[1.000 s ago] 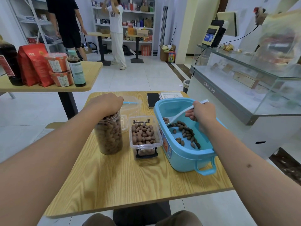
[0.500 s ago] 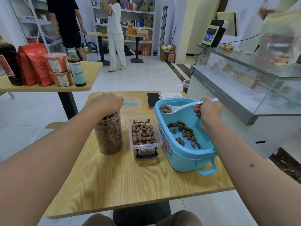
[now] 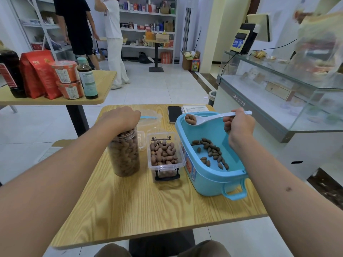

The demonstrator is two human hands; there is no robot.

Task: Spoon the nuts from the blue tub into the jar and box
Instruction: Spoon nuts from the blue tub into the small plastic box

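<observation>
A blue tub [image 3: 207,175] with a handle stands at the right of the wooden table [image 3: 148,206]; a scatter of brown nuts [image 3: 210,153] lies on its floor. My right hand [image 3: 238,123] grips the handle of a white spoon [image 3: 209,118], whose bowl carries a few nuts above the tub's far left rim. A clear jar [image 3: 124,153], nearly full of nuts, stands at the left, and my left hand [image 3: 120,115] rests over its mouth, holding it. Between jar and tub sits a clear box [image 3: 164,156] filled with nuts, its black clasp facing me.
A clear lid [image 3: 150,119] with a blue strip lies behind the jar, a black phone [image 3: 174,114] and a paper sheet [image 3: 195,109] at the table's far edge. A glass counter [image 3: 278,101] runs along the right. A second table [image 3: 55,99] with bottles and red packets stands left. Two people stand far back.
My right hand has lifted the spoon out of the tub's nuts, loaded, up to the far left rim. My left hand has stayed on the jar.
</observation>
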